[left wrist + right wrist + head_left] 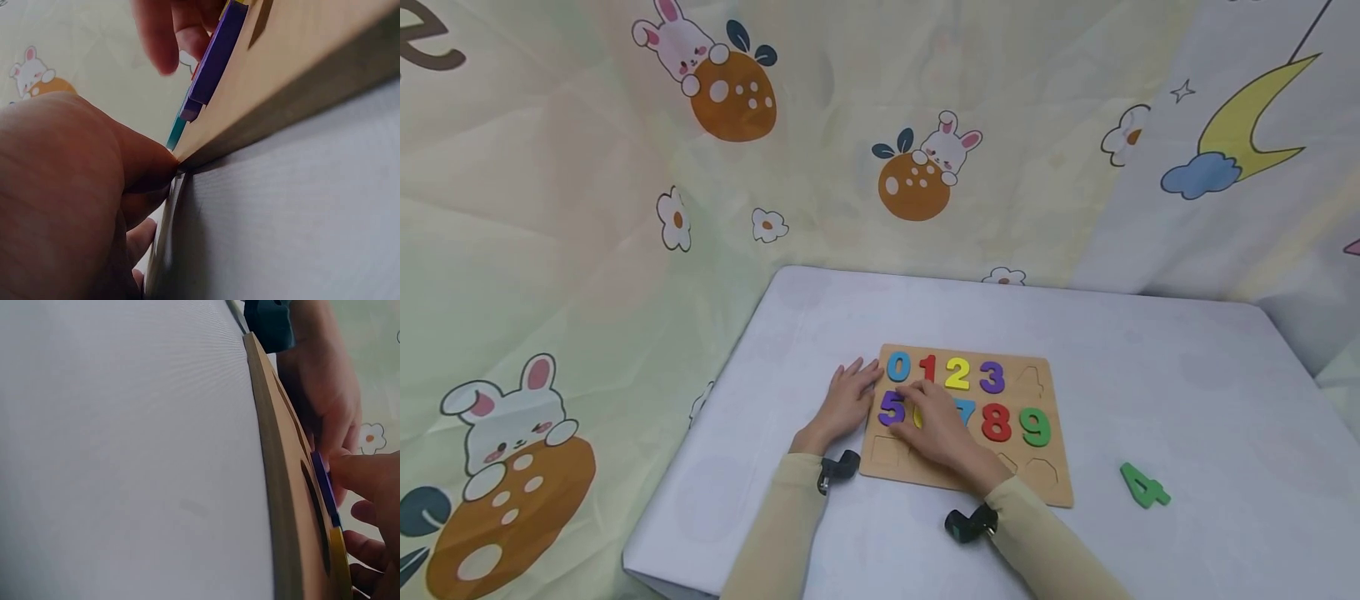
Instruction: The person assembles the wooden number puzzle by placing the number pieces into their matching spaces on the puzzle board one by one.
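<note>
A wooden number board (940,475) lies flat on the table, with coloured numbers in its upper two rows. My left hand (847,400) rests at its left edge, fingers extended, the thumb touching the corner in the left wrist view. Over the board, my right hand (940,425) has thumb and fingertips on either side of the purple number 5 (891,408). In the left wrist view a gap shows between a right fingertip (164,62) and the purple piece (219,56). The yellow number 6 (917,417) is mostly hidden under this hand; the blue 7 (966,409) is partly covered.
A green number 4 (1145,485) lies loose on the white table (1210,400), right of the board. An outlined slot (1030,382) shows at the board's upper right, and more outlines run along its bottom row. A printed cloth (1037,67) hangs behind the table.
</note>
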`<state>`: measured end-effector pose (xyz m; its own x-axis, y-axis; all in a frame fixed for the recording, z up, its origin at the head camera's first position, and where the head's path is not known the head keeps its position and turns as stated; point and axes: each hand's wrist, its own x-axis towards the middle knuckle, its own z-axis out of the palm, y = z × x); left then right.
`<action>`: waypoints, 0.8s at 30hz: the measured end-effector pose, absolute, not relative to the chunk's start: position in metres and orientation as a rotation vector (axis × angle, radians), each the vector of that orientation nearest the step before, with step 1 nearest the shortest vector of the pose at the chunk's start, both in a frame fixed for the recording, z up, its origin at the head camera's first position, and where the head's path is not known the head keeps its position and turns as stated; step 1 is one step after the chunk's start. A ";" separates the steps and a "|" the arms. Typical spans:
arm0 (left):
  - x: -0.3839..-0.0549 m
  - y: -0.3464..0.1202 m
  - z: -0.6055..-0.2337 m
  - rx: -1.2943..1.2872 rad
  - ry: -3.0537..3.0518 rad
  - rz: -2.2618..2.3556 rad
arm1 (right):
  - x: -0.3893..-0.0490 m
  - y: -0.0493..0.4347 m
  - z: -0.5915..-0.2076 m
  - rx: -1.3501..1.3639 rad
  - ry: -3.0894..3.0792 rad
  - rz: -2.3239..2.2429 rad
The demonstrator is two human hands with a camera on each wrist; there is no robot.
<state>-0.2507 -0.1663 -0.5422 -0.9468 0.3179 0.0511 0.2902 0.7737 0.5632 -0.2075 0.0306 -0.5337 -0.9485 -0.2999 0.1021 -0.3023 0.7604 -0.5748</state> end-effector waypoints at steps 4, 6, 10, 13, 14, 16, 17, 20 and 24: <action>-0.250 -0.166 -0.543 0.486 2.911 0.907 | -0.203 0.041 -0.534 0.467 -2.949 1.052; -0.250 -0.166 -0.543 0.483 2.911 0.910 | -0.201 0.047 -0.533 0.441 -2.941 1.093; -0.249 -0.166 -0.544 0.471 2.909 0.929 | -0.197 0.062 -0.530 0.406 -2.889 1.160; -0.249 -0.165 -0.544 0.463 2.910 0.945 | -0.194 0.074 -0.527 0.405 -2.834 1.185; -0.249 -0.165 -0.544 0.460 2.910 0.948 | -0.194 0.077 -0.527 0.396 -2.829 1.185; -0.249 -0.165 -0.544 0.461 2.915 0.949 | -0.192 0.084 -0.526 0.395 -2.803 1.183; -0.249 -0.165 -0.544 0.463 2.919 0.949 | -0.192 0.088 -0.527 0.394 -2.790 1.173; -0.250 -0.165 -0.544 0.468 2.925 0.944 | -0.190 0.097 -0.527 0.389 -2.754 1.150; -0.250 -0.164 -0.544 0.457 2.919 0.940 | -0.187 0.111 -0.529 0.384 -2.702 1.178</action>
<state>-0.2496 -0.1637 -0.5443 -0.9558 0.2898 0.0508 0.2650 0.7730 0.5765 -0.1872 0.1111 -0.5285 -0.9526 -0.1667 0.2543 -0.2998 0.6550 -0.6936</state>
